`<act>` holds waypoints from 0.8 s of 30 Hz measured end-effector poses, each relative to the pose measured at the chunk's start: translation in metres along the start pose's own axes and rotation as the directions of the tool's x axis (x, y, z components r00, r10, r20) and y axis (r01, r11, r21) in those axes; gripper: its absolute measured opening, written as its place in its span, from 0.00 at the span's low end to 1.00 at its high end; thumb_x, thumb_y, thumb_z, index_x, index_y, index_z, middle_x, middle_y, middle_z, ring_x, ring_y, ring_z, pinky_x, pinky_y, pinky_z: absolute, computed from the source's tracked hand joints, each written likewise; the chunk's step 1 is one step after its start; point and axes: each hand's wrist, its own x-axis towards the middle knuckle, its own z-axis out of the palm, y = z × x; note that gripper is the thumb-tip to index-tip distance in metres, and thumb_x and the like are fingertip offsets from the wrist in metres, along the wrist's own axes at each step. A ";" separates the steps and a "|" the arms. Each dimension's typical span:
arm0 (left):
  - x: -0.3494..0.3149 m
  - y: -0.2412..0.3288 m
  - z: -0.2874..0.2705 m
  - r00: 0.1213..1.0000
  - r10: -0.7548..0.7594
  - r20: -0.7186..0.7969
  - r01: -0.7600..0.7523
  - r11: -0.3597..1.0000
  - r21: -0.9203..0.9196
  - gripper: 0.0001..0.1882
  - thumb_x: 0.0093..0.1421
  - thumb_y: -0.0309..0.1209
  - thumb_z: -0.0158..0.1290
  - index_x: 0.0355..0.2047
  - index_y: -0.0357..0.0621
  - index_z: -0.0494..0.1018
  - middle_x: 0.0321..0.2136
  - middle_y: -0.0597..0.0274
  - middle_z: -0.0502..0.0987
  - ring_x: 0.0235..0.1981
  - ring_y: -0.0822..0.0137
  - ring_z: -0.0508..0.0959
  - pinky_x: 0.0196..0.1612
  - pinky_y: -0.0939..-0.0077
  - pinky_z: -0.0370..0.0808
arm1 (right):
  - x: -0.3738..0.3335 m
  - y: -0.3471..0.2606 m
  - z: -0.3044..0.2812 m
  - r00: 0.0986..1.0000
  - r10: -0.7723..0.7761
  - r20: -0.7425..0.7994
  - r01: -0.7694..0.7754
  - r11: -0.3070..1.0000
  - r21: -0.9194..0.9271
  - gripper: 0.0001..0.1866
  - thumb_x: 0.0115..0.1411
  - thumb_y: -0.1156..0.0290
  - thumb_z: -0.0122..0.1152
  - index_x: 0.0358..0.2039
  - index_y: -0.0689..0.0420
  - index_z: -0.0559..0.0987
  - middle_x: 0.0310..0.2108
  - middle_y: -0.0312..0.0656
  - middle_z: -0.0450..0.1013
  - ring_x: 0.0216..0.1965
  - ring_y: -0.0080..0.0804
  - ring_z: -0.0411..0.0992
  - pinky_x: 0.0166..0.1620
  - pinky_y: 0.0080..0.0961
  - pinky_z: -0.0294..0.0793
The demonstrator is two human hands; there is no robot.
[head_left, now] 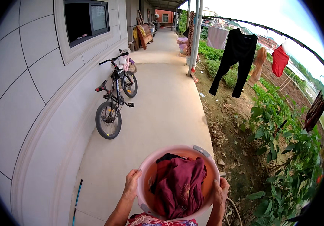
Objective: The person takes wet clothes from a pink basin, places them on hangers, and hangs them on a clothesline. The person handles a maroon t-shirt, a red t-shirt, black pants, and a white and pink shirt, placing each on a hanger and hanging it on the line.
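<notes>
A pink plastic basin (142, 184) is held up in front of me over the walkway. My left hand (132, 183) grips its left rim, fingers curled round the edge. On the right side my right hand (220, 189) is closed on the rim, the thumb pressed toward the inside. Inside the basin lies a heap of laundry: a maroon garment (179, 184) with a round printed pattern on top, and a black piece (166, 157) showing behind it. Grey grip patches sit on the rim. The undersides of both hands' grips are hidden.
A black bicycle (113, 98) stands by the wall (52, 162) on the left, near a pink bike. Black trousers (237, 56) and a red garment (280, 61) hang from the line at right. A hose (237, 213) and a thin blue stick (78, 199) lie low. Metal posts (194, 37) edge the walkway.
</notes>
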 end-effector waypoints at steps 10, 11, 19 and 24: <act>0.223 0.075 0.024 0.956 0.151 -0.250 -0.166 0.985 -0.038 0.08 0.59 0.31 0.49 0.27 0.40 0.68 0.24 0.68 0.71 0.26 0.77 0.69 0.32 0.81 0.68 | 0.266 0.001 0.207 0.967 0.078 0.243 -0.079 0.997 -0.004 0.09 0.55 0.73 0.56 0.34 0.65 0.74 0.25 0.32 0.70 0.25 0.16 0.63 0.29 0.16 0.64; 0.254 0.082 0.028 0.955 0.145 -0.260 -0.152 0.988 -0.009 0.08 0.59 0.32 0.49 0.27 0.40 0.68 0.24 0.68 0.70 0.26 0.77 0.69 0.32 0.81 0.68 | 0.291 0.006 0.224 0.965 0.092 0.246 -0.096 0.995 0.003 0.09 0.55 0.73 0.56 0.34 0.65 0.74 0.24 0.32 0.70 0.25 0.16 0.63 0.29 0.16 0.64; 0.506 0.125 0.094 0.993 0.042 -0.107 -0.037 0.998 0.047 0.08 0.58 0.32 0.49 0.32 0.39 0.68 0.28 0.62 0.73 0.30 0.72 0.73 0.37 0.77 0.71 | 0.473 0.007 0.313 0.995 0.071 0.074 -0.070 0.997 -0.016 0.10 0.56 0.72 0.56 0.35 0.65 0.74 0.25 0.32 0.70 0.25 0.17 0.64 0.30 0.16 0.65; 0.650 0.130 0.184 1.000 0.016 0.019 -0.017 0.998 0.062 0.08 0.58 0.32 0.50 0.32 0.39 0.68 0.28 0.63 0.73 0.30 0.73 0.73 0.37 0.78 0.71 | 0.606 0.004 0.327 0.998 0.064 -0.003 -0.064 0.998 -0.024 0.11 0.56 0.70 0.57 0.35 0.65 0.74 0.26 0.33 0.71 0.26 0.18 0.66 0.32 0.17 0.66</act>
